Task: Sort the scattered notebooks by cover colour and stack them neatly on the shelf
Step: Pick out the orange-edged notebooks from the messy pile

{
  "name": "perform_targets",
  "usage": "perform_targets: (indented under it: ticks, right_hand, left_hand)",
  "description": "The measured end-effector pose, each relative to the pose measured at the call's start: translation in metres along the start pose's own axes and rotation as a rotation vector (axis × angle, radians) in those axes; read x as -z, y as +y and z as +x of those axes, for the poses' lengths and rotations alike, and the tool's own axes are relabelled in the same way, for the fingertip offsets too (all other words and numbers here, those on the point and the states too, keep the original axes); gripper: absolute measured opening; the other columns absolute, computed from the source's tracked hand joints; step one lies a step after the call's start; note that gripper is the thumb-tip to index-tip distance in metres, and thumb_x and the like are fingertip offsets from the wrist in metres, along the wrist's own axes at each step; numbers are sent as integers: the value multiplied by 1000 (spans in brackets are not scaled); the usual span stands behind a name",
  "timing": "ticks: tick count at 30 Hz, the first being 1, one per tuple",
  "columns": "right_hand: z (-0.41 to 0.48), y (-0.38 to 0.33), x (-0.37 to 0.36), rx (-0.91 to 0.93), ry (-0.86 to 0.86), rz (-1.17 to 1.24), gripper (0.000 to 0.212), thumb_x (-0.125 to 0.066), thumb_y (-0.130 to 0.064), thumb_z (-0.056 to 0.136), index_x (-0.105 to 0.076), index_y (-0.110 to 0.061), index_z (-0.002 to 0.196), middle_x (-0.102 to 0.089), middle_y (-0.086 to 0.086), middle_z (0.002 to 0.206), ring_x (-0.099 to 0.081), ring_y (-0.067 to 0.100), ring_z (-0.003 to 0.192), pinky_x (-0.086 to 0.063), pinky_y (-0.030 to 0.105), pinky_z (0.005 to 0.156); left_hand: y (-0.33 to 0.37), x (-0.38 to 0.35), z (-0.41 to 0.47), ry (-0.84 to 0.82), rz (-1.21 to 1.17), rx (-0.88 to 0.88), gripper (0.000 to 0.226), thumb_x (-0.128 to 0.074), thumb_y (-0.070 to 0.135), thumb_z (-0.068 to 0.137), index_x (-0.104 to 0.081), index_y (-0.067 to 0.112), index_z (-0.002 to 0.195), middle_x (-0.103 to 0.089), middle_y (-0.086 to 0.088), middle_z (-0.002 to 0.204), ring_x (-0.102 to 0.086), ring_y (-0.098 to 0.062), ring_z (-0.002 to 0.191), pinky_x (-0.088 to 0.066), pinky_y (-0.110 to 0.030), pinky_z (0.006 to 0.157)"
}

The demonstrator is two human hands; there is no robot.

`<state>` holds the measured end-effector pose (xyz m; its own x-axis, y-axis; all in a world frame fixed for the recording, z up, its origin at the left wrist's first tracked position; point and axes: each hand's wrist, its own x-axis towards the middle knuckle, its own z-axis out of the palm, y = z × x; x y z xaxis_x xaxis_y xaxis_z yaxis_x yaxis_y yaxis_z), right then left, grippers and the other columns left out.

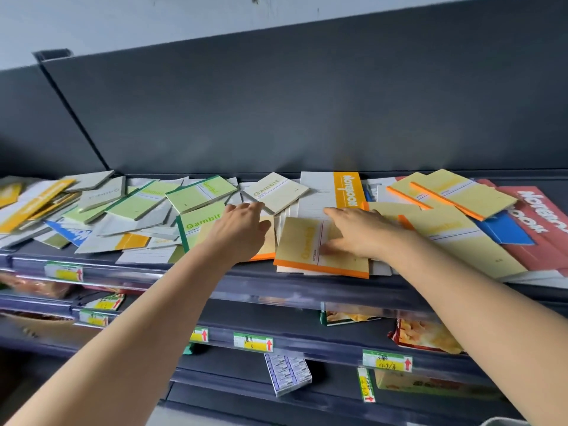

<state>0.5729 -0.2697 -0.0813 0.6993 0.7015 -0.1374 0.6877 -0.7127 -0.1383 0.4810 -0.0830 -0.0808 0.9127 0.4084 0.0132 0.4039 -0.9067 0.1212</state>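
Dark grey shop shelving fills the view, with a plain grey back panel [276,118] rising behind the top shelf [172,273], seen from above by the person reaching into it. Scattered notebooks cover that shelf from end to end, overlapping at all angles and not yet sorted. At the left lie orange-and-white notebooks [30,201] and a blue notebook [72,233]; toward the middle are several green notebooks [203,192] printed "Gambit". A cream notebook [275,192] sits at centre back, beside an orange notebook [349,189] lying on white lined covers. At the right, yellow notebooks with orange spines [461,192] overlap a second blue notebook [507,230] and a large red notebook [538,216]. Both bare arms stretch forward over the shelf edge. The left hand [242,229] reaches over a tan notebook [266,244], its fingers [246,206] meeting the near corner of the cream notebook, thumb held apart; I cannot tell whether it grips anything. The right hand [359,232] lies flat with fingers spread, palm down, pressing on a yellow notebook [307,244] with an orange spine at the front centre of the shelf. Lower shelves carry green-and-yellow price tags [253,341], snack packets [427,335] and a small white box [289,373].
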Motion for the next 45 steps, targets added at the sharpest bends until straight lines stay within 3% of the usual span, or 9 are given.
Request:
perform_targets:
  ticks: [7,13,20,24,27,35,41,43,45]
  right_hand:
    - [22,3,5,-20,-9,77,86,-75,-62,67,-46,-20,136,-44,2,132,-41,23,124,-40,34,96]
    - [43,-4,16,58,-41,254,24,-59,-40,92,-49,-24,105,-51,-3,98,-49,10,80,-35,27,61]
    - [89,-54,18,167,-59,298,20,-57,-34,94,-52,-22,109,-51,-7,90,-49,14,86,-36,28,64]
    - [114,-86,10,211,-53,338,20,-57,-33,93,-52,-23,110,-57,0,114,-50,16,95,-40,30,76]
    - [124,-102,6,228,-78,242,41,-56,-37,93,-49,-18,128,-51,4,129,-46,18,104,-35,27,80]
    - [127,-114,-1,197,-110,50,46,-56,-46,92,-44,-22,129,-48,-1,135,-48,20,119,-39,33,92]
    - [124,-108,11,219,-184,256,24,-59,-33,93,-62,-13,106,-66,5,101,-60,23,91,-46,30,73]
    - [122,-97,12,144,-119,334,33,-56,-34,95,-56,-12,120,-63,6,109,-61,25,96,-48,36,80]
    - [118,-83,11,30,-28,491,40,-54,-33,96,-47,-13,130,-57,1,101,-56,18,79,-45,31,64]
  left_hand:
    - [-5,6,11,40,-32,24,43,-36,26,102,-35,18,144,-48,-10,141,-35,-30,129,-37,-42,93]
    - [-33,13,8,71,-25,126,42,-34,13,100,-39,15,141,-49,-10,141,-38,-31,127,-34,-38,88]
    - [-85,-5,-3,22,-33,308,40,-40,13,97,-39,12,138,-47,-10,139,-37,-30,128,-39,-39,94]
    - [-108,-7,-12,11,23,355,33,-45,23,98,-44,13,129,-52,-8,131,-42,-28,122,-43,-40,92]
    - [-120,-8,-10,25,9,382,32,-45,19,97,-46,15,128,-58,-9,124,-49,-27,114,-44,-37,85]
    - [-119,-2,-5,15,2,309,27,-39,36,100,-47,12,111,-60,-7,104,-52,-24,85,-39,-34,69]
    - [-118,9,9,46,131,228,34,-37,37,101,-57,13,111,-61,-7,93,-57,-26,83,-40,-31,65]
    - [-115,12,16,65,54,214,36,-35,38,101,-54,13,121,-64,-8,109,-58,-27,94,-43,-32,72]
    - [-108,14,24,72,-36,187,40,-36,38,101,-48,12,127,-62,-10,119,-57,-28,102,-43,-34,76]
